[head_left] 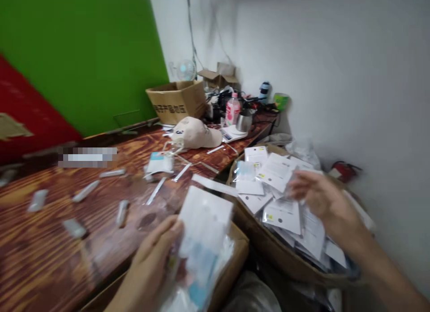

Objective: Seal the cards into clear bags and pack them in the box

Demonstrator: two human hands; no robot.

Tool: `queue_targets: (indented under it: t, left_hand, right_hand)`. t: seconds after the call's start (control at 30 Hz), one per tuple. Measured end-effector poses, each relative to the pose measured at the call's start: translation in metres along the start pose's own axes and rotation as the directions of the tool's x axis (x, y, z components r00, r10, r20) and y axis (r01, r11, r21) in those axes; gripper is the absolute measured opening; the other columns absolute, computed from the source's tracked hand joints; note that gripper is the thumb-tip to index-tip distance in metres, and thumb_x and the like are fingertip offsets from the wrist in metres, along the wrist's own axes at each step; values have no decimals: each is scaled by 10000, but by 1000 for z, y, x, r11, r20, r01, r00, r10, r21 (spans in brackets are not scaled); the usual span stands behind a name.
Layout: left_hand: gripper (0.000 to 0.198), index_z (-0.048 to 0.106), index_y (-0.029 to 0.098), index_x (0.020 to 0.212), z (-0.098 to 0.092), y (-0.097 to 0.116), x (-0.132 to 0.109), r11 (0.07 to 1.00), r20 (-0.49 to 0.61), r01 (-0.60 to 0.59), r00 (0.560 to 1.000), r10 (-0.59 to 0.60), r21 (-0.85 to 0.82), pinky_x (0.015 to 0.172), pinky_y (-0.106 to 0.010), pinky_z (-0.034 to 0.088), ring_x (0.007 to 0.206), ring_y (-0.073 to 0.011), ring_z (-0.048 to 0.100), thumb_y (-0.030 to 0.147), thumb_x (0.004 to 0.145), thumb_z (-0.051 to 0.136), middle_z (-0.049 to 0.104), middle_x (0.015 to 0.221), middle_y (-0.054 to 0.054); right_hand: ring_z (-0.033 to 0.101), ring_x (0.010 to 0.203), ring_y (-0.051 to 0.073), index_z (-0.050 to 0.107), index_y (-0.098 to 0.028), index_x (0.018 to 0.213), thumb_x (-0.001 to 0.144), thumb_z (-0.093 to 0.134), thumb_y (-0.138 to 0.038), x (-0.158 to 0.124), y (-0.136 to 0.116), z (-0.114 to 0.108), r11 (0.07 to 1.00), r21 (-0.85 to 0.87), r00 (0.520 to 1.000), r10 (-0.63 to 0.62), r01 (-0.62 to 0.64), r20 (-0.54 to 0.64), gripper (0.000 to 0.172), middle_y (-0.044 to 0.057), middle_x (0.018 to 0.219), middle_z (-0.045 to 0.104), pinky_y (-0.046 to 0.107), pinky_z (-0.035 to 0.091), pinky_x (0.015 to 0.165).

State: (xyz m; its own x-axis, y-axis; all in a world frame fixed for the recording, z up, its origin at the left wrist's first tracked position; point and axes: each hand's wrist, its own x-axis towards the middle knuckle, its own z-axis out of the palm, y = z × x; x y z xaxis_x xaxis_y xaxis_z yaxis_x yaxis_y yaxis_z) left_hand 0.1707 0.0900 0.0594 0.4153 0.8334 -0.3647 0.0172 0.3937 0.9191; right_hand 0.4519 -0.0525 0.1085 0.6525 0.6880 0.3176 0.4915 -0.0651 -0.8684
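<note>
My left hand (157,249) holds a white and blue packet (204,218) by its left edge, thumb on its front; the packet is blurred. Over the large box (255,236) at the right is my right hand (316,195), smeared by motion, its fingers extended and somewhat apart with nothing seen in them. White cards in clear bags (282,213) fill that box in a loose heap. A white strip (215,185) lies just behind the packet. Below the packet, clear plastic bags (225,253) show at another cardboard box (240,244).
On the wood-patterned table (110,253) lie several small white pieces, strips, a blue and white packet (161,163) and a cap (195,132). Farther back are a carton (178,101), a pink bottle (232,109), a metal cup (244,121) and a scale (233,133).
</note>
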Motion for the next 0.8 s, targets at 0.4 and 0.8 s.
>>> queue_targets:
  t: [0.4, 0.8]
  left_hand:
    - [655, 335, 124, 1481, -17, -24, -69, -2, 299, -496, 519, 801, 868, 1062, -412, 460, 1320, -313, 473, 317, 904, 578, 498, 1413, -193]
    - [553, 433, 40, 1377, -61, -30, -93, -98, 262, -332, 492, 830, 938, 1114, -412, 409, 1368, -249, 425, -26, 833, 354, 564, 1353, -214]
  right_hand:
    - [722, 669, 118, 671, -285, 1128, 937, 572, -247, -80, -46, 105, 946, 93, 900, -323, 309, 293, 218, -14, 899, 753, 137, 586, 637]
    - [711, 978, 241, 674, -180, 1129, 883, 607, -287, -76, -77, 142, 186, 217, 88, -915, 958, 394, 276, 7, 1092, 744, 378, 535, 794]
